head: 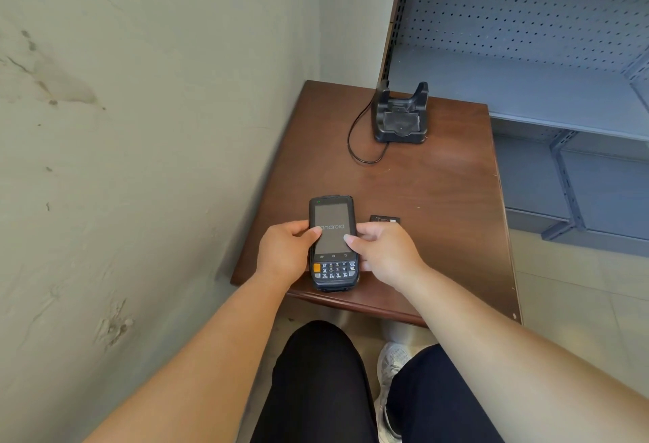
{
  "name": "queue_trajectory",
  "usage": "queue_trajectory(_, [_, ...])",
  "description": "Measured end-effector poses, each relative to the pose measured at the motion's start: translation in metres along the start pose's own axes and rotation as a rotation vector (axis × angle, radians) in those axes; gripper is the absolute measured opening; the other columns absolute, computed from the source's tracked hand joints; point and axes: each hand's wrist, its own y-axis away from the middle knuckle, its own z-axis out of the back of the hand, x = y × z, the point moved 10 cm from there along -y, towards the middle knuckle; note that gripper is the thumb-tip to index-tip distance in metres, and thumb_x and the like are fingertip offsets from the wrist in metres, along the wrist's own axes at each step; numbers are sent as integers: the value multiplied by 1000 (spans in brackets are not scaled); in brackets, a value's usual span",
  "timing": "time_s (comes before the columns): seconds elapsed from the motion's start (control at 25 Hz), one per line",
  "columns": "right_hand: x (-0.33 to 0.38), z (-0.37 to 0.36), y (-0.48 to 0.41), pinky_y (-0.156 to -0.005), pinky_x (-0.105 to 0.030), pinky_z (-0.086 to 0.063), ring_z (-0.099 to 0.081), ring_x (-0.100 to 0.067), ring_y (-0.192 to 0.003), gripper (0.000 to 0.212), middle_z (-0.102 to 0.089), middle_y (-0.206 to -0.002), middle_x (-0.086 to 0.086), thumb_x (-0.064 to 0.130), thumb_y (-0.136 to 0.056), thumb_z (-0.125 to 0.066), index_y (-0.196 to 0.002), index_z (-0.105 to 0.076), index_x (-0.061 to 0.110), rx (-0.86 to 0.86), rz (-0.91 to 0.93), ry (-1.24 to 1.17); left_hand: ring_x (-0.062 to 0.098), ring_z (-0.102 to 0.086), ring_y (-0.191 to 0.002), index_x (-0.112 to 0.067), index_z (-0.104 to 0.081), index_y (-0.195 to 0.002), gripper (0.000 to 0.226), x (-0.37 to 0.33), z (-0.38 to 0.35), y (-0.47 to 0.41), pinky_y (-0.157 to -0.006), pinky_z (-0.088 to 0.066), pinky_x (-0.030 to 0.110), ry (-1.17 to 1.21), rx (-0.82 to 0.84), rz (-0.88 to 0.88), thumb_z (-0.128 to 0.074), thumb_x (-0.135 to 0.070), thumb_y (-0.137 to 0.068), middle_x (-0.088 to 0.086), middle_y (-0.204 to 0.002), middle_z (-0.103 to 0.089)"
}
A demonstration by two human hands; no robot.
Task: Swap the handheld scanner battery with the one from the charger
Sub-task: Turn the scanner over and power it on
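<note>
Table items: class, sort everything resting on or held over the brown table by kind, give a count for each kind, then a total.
Handheld scanner, held by the left hand and right hand: 1
Charging cradle: 1
Cable from the cradle: 1
Loose battery on the table: 1
Total: 4

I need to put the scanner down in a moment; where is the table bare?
Bare: the stretch between the charger and scanner, and the table's right side. Crowded: the near edge, with both hands and the loose battery.
</note>
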Motion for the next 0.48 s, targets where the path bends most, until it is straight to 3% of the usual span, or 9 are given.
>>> queue_trajectory(0.12, [-2, -5, -6, -80, -38, -58, -66, -25, -93, 38, -67, -101, -8, 14, -90, -59, -127, -55, 3, 18, -29, -16, 19, -70, -87, -23, -72, -109, 23, -1, 6, -8, -82, -58, 44, -47, -23, -24, -63, -24, -88, 1, -98, -75])
queue_trajectory(0.28, [0, -9, -13, -80, -39, -57, -69, -31, -90, 33, -68, -94, -9, 11, -90, -59, -122, -58, 2, 14, -53, -47, 13, -64, -74, -21, -73, -107, 22, -15, 13, -17, -81, -58, 40, -130, -71, -76, -65, -22, -87, 2, -94, -75])
queue_trajectory(0.48, [4, -8, -29, -79, -42, -58, -69, -33, -89, 29, -70, -94, -11, 12, -87, -63, -115, -64, 4, -44, -41, -67, 21, -68, -83, -20, -72, -109, 24, -19, 15, -31, -83, -57, 41, -133, -85, -76, -66, -21, -86, 5, -97, -75])
